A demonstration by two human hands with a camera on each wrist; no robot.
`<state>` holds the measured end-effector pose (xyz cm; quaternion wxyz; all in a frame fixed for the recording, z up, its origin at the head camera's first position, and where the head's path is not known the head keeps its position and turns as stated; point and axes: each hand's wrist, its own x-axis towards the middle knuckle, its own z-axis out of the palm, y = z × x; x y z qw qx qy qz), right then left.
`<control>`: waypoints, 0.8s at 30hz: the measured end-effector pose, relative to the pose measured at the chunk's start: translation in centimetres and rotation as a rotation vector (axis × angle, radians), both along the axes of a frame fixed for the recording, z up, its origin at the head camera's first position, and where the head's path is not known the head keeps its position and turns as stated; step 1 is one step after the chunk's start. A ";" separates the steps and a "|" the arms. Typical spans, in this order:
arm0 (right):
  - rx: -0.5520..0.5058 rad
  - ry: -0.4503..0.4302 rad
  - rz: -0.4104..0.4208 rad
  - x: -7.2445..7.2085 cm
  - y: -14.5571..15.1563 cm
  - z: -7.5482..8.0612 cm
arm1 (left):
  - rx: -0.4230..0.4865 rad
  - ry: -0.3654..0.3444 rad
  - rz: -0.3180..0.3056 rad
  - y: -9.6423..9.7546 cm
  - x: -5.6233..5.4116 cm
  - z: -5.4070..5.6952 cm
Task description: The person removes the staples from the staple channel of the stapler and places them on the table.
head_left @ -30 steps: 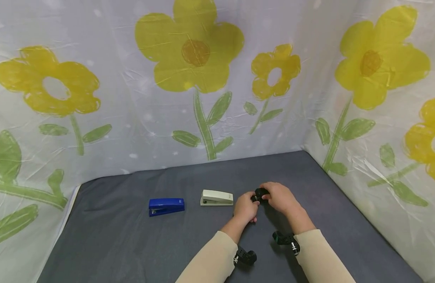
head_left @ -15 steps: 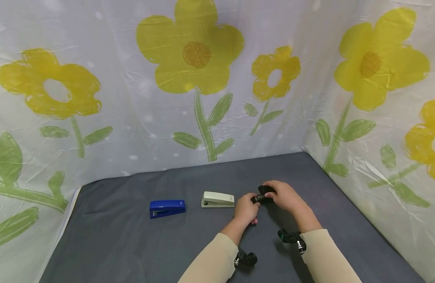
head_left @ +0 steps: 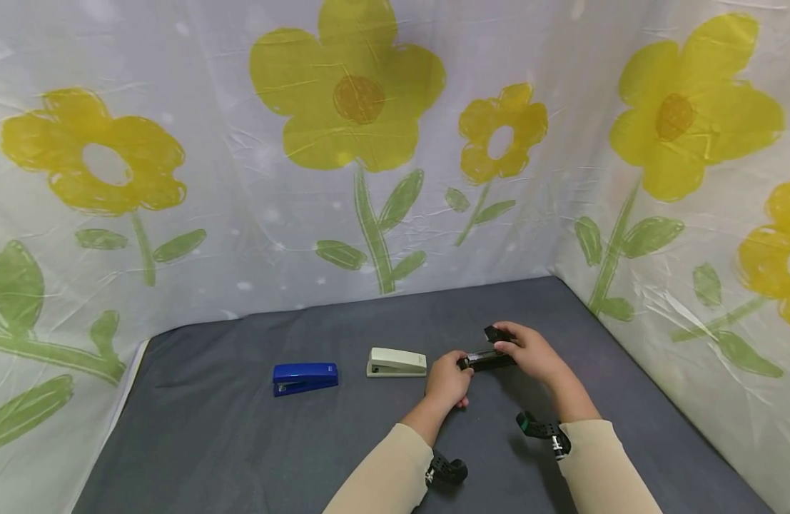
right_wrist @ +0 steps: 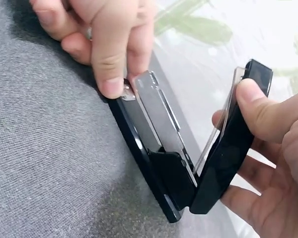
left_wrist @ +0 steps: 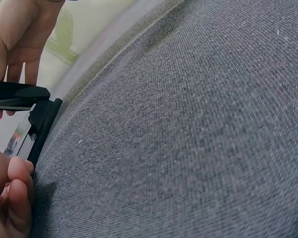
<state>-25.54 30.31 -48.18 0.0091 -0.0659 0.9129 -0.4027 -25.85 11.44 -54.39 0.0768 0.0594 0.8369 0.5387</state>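
A black stapler (head_left: 491, 360) is spread wide on the right side of the table, its top arm (right_wrist: 228, 153) swung up from the base (right_wrist: 144, 158). Between them the right wrist view shows the metal staple channel (right_wrist: 161, 111). My left hand (head_left: 447, 378) pinches the front end of the base, with the thumb near its metal plate. On the other side, my right hand (head_left: 529, 353) grips the raised top arm, thumb on one face and fingers behind. In the left wrist view only the stapler's hinge end (left_wrist: 42, 119) and part of the channel show.
A cream stapler (head_left: 396, 363) lies just left of my left hand. Farther left is a blue stapler (head_left: 305, 380). Dark grey cloth (head_left: 208, 428) covers the table, and a flower-printed curtain (head_left: 253, 235) rises along its back and sides.
My right hand has moved to the right and slightly up, lifting the black stapler's top arm away from its base. The left hand stays nearly in place on the base.
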 end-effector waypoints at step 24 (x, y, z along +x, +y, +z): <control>-0.225 0.094 0.015 0.3 1.7 -0.6 | -0.058 0.026 -0.004 -0.1 -0.1 0.0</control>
